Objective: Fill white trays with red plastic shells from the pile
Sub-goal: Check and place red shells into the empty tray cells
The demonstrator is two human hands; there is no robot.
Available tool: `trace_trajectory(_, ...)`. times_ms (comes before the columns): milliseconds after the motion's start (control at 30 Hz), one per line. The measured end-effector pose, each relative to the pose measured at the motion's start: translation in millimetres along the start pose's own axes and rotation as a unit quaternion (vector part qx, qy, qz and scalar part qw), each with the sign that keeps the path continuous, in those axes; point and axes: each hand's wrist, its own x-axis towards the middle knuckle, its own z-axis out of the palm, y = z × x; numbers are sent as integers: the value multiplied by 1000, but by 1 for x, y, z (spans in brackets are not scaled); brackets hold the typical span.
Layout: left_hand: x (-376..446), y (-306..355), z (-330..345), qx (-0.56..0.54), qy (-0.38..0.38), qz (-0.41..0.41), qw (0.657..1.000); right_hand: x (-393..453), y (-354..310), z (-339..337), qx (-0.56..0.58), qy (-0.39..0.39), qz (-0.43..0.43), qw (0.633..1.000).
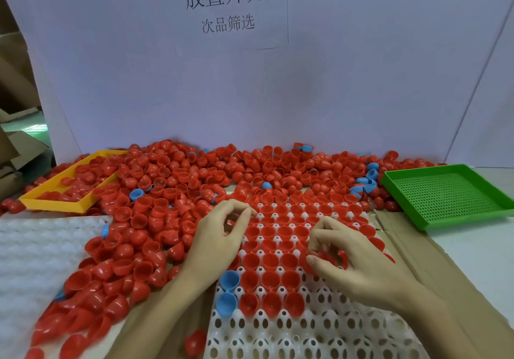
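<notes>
two blue shells (228, 292) sit in one white tray (319, 328).

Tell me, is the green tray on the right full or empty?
Empty. The green tray shows only its bare perforated floor, with no shells inside; the red shells of the pile stop outside its left rim.

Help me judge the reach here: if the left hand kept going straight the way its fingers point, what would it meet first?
The left hand points away and slightly right, over the white tray's far-left corner. It would probably meet the red shells heaped at the tray's far edge first; its height above them is unclear.
</notes>
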Motion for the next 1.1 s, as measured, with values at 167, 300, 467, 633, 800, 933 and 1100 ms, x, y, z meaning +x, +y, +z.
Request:
trace_trajectory(167, 9, -27, -10, 163, 41, 32, 985, -1, -3, 5, -24, -26, -3, 999)
trace_trajectory(300, 14, -44, -16, 214, 51, 27, 975, 0, -6, 11, -1, -32, -20, 999)
trace_trajectory(467, 19, -53, -18, 248, 11, 28, 968, 0, -8, 14, 14, -18, -29, 999)
trace_trajectory(633, 19, -57, -17, 279, -38, 7, 959, -1, -10, 11, 14, -4, -36, 999)
trace_trajectory(800, 19, -62, -18, 324, -47, 20, 945, 0, -10, 13, 12, 0, -27, 1000)
trace_trajectory(933, 20, -64, -17, 335, -33, 15, 942, 0, -9, 15, -5, -3, -22, 1000)
trace_trajectory(1100, 20, -64, -17, 328, -5, -4, 945, 2, -7, 19, -29, -16, -22, 999)
